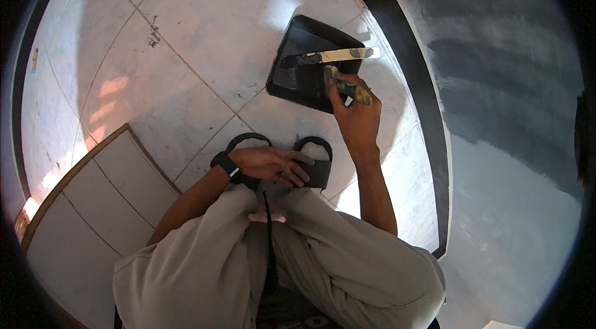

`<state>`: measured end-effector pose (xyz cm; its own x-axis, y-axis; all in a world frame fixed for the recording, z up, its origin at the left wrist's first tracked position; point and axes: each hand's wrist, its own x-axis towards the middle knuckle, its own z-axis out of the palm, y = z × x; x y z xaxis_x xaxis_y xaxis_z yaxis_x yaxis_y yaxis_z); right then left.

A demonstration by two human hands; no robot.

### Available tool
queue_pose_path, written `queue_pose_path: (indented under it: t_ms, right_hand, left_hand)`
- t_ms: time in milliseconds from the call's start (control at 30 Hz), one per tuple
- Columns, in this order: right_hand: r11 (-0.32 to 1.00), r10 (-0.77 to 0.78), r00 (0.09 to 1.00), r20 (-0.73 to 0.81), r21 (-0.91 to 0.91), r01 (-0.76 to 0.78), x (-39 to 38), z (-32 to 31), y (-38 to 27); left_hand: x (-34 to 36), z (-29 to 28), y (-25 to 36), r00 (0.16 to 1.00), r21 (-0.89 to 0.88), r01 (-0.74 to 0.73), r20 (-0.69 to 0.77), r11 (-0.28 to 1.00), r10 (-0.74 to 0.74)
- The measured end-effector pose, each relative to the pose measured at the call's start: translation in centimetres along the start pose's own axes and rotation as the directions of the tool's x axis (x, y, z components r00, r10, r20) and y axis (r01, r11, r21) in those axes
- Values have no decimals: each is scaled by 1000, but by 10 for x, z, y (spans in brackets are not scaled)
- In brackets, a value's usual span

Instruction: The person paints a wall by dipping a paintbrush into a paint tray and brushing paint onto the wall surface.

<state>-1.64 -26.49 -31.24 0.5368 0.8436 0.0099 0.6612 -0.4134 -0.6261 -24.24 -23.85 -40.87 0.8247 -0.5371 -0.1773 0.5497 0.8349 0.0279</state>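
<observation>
My right hand [360, 115] is closed around a paintbrush [355, 90] with a green and yellowish, paint-smeared handle. Its bristle end is over the near right part of a black paint tray [277, 88]. Dark paint lies in the tray. Across the tray rests a flat pale stick [341, 55], its left end coated in dark paint and its right end jutting past the rim. My left hand [276, 166] hangs between my knees, above my sandals, holding nothing. Its fingers are stretched and slightly apart, with grey smears on them.
Dark grey paint covers the upper part of the wall [496, 49] on my right; the lower part is paler. A black skirting strip [428, 81] runs along its base. Pale tiles [186, 68] form the floor. A tiled step [105, 192] with a brown edge is at left.
</observation>
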Motion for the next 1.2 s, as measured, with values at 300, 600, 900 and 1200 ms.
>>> queue_pose_path:
  t_ms: [300,600,900,1200]
  right_hand:
    - [977,160,987,23,140,-162,-6,-21,0]
    - [854,354,926,-131,448,-263,-21,-44,22]
    - [864,366,906,-211,440,-247,-27,-53,31]
    - [900,313,901,-300,396,-181,-21,-66,19]
  left_hand:
    - [0,0,0,999,-24,-25,20,999,26]
    - [1,1,1,1000,13,8,-19,1000,-7]
    - [1,-3,-2,999,-14,-35,9,999,35]
    - [0,-4,-3,999,-52,-39,13,998,40]
